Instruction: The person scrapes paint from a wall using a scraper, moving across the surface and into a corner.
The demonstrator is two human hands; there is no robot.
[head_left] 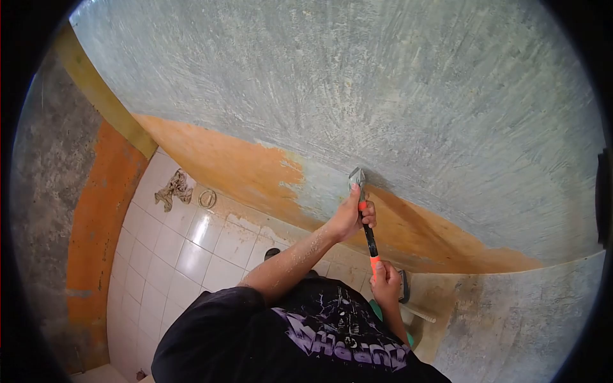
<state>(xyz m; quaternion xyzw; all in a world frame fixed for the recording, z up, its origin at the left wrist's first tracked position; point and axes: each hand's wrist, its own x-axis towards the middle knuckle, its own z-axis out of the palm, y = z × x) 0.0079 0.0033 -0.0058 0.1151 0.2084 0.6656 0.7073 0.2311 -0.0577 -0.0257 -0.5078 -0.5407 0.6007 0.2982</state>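
We hold a scraper (365, 217) in both hands against the wall (415, 108). Our left hand (352, 216) is closed around the shaft just below the blade, and our right hand (385, 284) is wrapped around the orange butt of the handle. The tool's long axis runs up and slightly left from the right hand, its blade touching the wall where grey scraped plaster meets the orange paint band (236, 167). The left hand is nearer the blade. Below lie the white tiled floor (185, 249), a crumpled rag (173, 189) and a small ring (207, 198) by the wall's foot.
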